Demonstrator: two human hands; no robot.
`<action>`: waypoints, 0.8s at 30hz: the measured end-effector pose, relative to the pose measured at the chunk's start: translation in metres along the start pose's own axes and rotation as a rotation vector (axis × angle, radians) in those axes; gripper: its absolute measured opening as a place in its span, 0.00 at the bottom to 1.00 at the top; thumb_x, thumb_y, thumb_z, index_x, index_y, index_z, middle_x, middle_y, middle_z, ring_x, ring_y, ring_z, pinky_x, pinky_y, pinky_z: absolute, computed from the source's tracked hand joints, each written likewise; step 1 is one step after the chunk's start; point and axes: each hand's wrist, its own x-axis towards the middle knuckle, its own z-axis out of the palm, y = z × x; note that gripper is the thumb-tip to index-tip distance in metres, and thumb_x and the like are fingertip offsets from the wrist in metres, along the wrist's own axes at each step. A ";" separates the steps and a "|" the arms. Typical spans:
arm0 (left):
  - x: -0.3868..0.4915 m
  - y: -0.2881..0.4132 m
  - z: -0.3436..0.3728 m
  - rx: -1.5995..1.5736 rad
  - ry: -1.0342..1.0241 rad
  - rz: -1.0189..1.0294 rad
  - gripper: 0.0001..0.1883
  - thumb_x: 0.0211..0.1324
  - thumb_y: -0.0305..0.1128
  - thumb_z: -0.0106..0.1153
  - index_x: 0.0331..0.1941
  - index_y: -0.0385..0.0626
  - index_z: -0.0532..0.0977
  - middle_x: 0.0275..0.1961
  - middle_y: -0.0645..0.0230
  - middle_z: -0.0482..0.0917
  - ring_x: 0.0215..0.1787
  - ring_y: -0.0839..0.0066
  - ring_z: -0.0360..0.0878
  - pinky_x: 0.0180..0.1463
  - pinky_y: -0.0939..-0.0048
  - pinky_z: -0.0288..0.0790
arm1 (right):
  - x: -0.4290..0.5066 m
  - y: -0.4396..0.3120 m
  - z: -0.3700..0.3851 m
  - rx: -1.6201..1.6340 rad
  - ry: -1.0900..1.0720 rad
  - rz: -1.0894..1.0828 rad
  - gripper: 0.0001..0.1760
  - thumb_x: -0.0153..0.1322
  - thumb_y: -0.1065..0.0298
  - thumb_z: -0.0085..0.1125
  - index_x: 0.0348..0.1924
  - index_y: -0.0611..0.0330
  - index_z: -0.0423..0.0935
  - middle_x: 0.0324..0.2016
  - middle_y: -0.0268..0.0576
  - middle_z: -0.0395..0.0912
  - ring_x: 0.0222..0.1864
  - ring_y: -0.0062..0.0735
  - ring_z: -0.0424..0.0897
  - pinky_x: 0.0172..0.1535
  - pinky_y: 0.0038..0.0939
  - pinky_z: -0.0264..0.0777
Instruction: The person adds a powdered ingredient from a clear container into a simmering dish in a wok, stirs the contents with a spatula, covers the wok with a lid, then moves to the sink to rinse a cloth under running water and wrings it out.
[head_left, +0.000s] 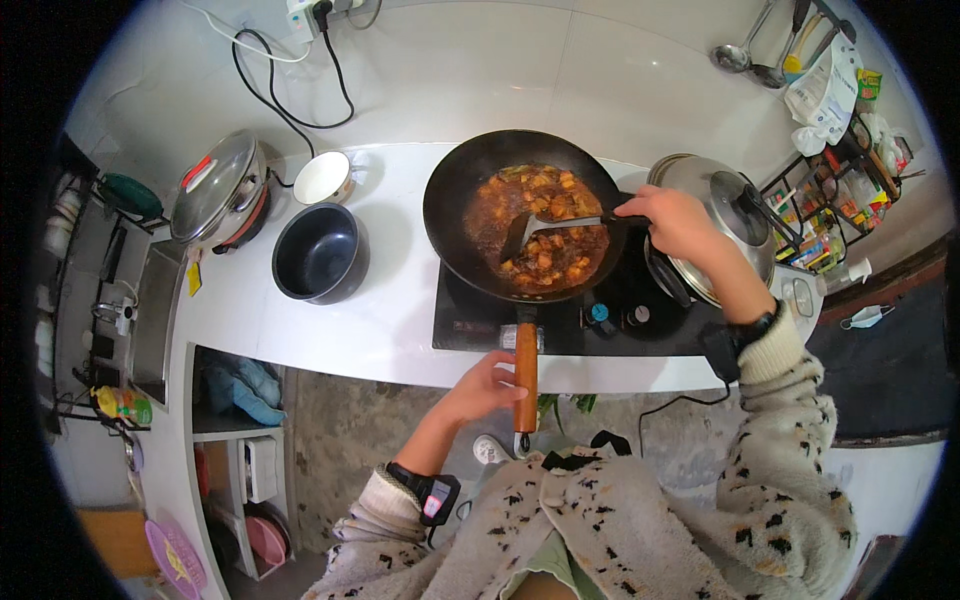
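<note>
A black wok (457, 187) sits on the dark cooktop (480, 307), with diced food in reddish-brown sauce (551, 247) inside. My right hand (667, 221) grips the black handle of a spatula (570, 223) over the wok's right rim. The spatula's dark blade (516, 236) rests in the food. Toward my body points the wok's wooden handle (527, 367). My left hand (484, 390) is at its left side, thumb over the wood and the other fingertips partly hidden behind it, in what looks like a light hold.
Right of the wok stands a lidded pan (697, 191). A dark inner pot (319, 255), a white bowl (322, 178) and a glass-lidded electric pot (221, 187) stand left on the white counter (397, 330). A sink (154, 322) lies far left; a condiment rack (832, 202) is right.
</note>
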 end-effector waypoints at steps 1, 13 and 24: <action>0.000 0.000 0.000 0.028 0.007 -0.006 0.26 0.51 0.27 0.64 0.51 0.47 0.62 0.40 0.67 0.76 0.41 0.78 0.74 0.44 0.74 0.71 | -0.012 -0.007 -0.011 -0.004 0.003 0.008 0.24 0.55 0.81 0.49 0.43 0.51 0.78 0.36 0.43 0.76 0.42 0.47 0.75 0.42 0.43 0.71; 0.002 0.000 -0.002 0.062 0.006 -0.011 0.25 0.51 0.28 0.64 0.51 0.47 0.62 0.38 0.68 0.76 0.40 0.79 0.74 0.43 0.75 0.71 | -0.069 -0.079 -0.017 -0.094 -0.092 0.101 0.16 0.56 0.72 0.52 0.37 0.57 0.79 0.30 0.51 0.76 0.32 0.48 0.79 0.35 0.44 0.73; 0.001 0.000 -0.002 0.057 0.010 -0.012 0.26 0.51 0.28 0.64 0.51 0.47 0.62 0.39 0.67 0.76 0.42 0.79 0.74 0.45 0.75 0.71 | -0.044 -0.018 -0.040 0.244 0.005 0.253 0.19 0.57 0.66 0.52 0.40 0.61 0.79 0.31 0.57 0.78 0.38 0.53 0.77 0.44 0.43 0.70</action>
